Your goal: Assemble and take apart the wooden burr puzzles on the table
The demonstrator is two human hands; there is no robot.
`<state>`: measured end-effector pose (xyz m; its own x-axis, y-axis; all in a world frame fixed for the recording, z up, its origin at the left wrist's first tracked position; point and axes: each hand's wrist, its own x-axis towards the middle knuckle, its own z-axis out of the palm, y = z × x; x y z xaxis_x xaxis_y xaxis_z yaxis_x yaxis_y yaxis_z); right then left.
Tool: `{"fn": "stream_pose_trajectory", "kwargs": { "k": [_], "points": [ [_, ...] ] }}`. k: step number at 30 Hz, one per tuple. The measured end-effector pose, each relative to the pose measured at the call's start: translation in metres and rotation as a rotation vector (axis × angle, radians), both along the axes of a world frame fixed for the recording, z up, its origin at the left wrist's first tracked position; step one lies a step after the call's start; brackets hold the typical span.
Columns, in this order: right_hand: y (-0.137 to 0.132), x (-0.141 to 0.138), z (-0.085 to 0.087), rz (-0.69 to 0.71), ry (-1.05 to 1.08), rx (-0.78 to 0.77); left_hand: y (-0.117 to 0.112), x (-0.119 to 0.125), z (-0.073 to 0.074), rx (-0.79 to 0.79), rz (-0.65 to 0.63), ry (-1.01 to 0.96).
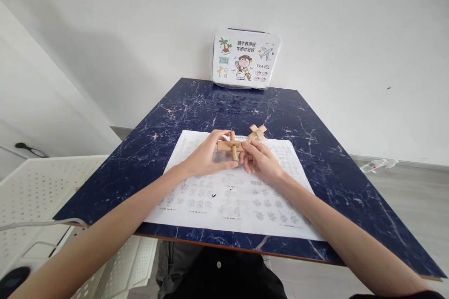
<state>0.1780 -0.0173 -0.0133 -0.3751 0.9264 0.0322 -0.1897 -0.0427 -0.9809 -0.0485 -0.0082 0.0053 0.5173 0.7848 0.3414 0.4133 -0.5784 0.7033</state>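
A cross-shaped wooden puzzle, pale and smooth, is held just above the sheet: its round rod is spanned between thumb and fingers of the left hand, and the right end of its flat bar is pinched by the right hand. Just beyond, a chunky wooden burr puzzle is seen. The white paper sheet, printed with small diagrams, is spread on a glossy navy marble-patterned table. A cartoon-printed white case is stood against the plain white wall.
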Motion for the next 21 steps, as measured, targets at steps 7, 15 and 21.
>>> {"fn": "stream_pose_trajectory", "kwargs": {
  "k": [7,15,21],
  "points": [
    [-0.0046,-0.0015,0.0035,0.045,-0.023,-0.013,-0.0003,-0.0008,0.0079,-0.018,0.012,0.024],
    [-0.0038,0.0013,0.0045,0.042,-0.247,0.068,0.0003,-0.0001,0.0057,0.054,0.061,0.136],
    [-0.0016,0.0022,-0.0003,-0.038,-0.324,0.109,-0.0009,-0.0001,0.0041,0.067,0.065,0.172]
  ]
}}
